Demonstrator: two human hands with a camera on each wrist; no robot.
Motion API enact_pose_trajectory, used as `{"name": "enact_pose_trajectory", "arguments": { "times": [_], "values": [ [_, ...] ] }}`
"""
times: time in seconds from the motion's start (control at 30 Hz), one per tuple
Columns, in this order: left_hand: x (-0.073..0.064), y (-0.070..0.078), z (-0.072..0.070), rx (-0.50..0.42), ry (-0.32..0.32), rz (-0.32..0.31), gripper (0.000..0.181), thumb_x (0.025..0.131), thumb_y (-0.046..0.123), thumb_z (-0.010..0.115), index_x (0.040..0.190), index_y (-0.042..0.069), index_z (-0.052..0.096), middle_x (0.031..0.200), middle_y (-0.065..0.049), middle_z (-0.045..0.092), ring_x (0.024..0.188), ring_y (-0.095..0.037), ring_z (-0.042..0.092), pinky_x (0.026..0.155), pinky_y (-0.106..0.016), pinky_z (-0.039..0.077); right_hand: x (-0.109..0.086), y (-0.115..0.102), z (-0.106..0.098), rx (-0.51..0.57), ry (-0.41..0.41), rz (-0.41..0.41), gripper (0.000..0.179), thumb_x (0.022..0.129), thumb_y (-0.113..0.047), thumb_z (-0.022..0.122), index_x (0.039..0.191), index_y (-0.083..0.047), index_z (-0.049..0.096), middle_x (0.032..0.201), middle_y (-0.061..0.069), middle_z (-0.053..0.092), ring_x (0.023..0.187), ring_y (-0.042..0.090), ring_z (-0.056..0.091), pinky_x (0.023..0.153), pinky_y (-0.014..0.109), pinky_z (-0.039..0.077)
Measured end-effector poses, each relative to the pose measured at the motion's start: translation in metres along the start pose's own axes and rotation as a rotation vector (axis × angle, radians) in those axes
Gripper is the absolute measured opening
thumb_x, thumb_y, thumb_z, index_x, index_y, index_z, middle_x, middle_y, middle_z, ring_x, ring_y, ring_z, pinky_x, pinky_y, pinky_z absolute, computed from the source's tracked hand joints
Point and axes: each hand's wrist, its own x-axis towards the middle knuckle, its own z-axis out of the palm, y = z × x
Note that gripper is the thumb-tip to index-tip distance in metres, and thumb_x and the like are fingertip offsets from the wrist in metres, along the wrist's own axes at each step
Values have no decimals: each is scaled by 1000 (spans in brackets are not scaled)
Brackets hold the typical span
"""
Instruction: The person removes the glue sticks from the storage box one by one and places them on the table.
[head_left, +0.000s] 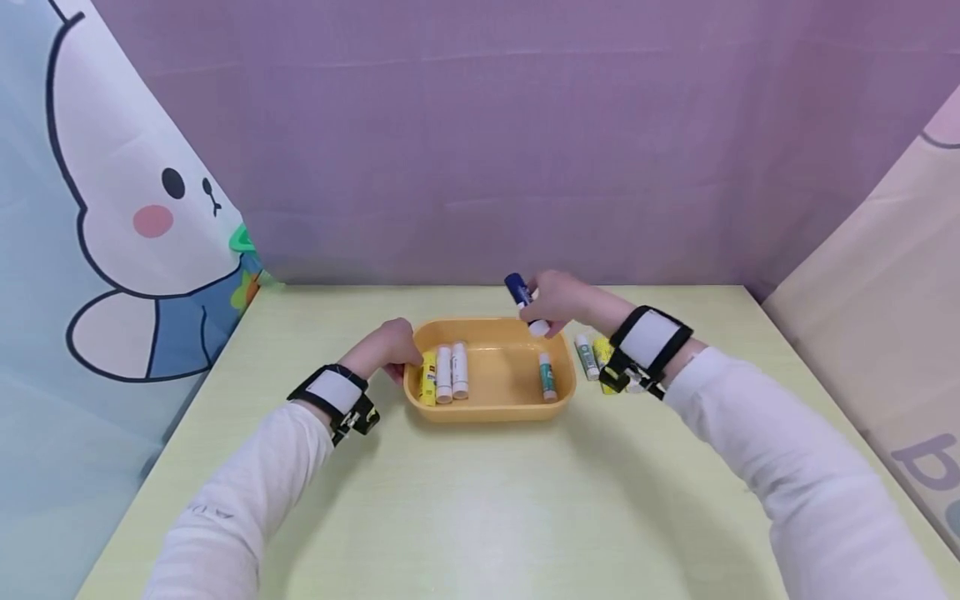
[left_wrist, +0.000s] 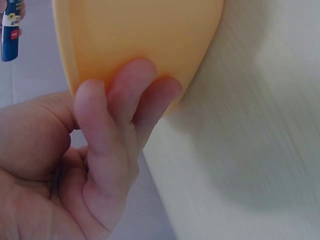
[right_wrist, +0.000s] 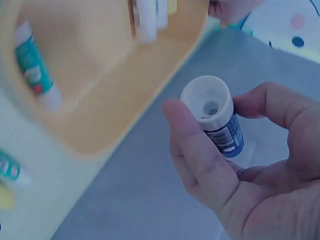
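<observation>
A yellow-orange plastic tray stands on the table. My left hand grips its left end, with several fingers against the outer wall and the thumb at the rim. Above the tray's back right corner, my right hand pinches a dark blue glue stick between thumb and fingers. That glue stick tilts, its white hollow end facing the right wrist camera. Inside the tray at the left lie a yellow glue stick and two white glue sticks; a teal glue stick lies at the right.
On the table right of the tray lie a green-and-white glue stick and a yellow one, partly under my right forearm. A pale thing beside them is mostly hidden by the wrist strap. A purple cloth hangs behind the table.
</observation>
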Motion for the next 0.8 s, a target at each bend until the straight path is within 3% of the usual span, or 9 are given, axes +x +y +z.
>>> {"name": "enact_pose_trajectory", "arguments": {
  "times": [0.2,0.43,0.8],
  "values": [
    [0,0,-1,-8,5,4,25,81,4,59,101,-7,52,67,-12,63,46,-16,62,61,-35,61,-13,21,-29,73,56,7,56,86,-13,60,133,6,36,111,24,57,78,23,66,67,31,61],
    [1,0,0,5,22,0,27,80,4,60,103,-8,52,68,-13,65,46,-16,62,58,-33,61,-26,50,-55,81,116,59,58,89,-16,58,136,5,33,111,25,53,80,24,64,69,32,61],
    [6,0,3,10,27,-11,29,81,6,62,105,-8,52,73,-15,66,46,-18,62,58,-34,61,-42,105,-78,61,167,141,56,89,-15,56,131,12,32,111,31,49,79,27,64,62,31,61]
  ]
}}
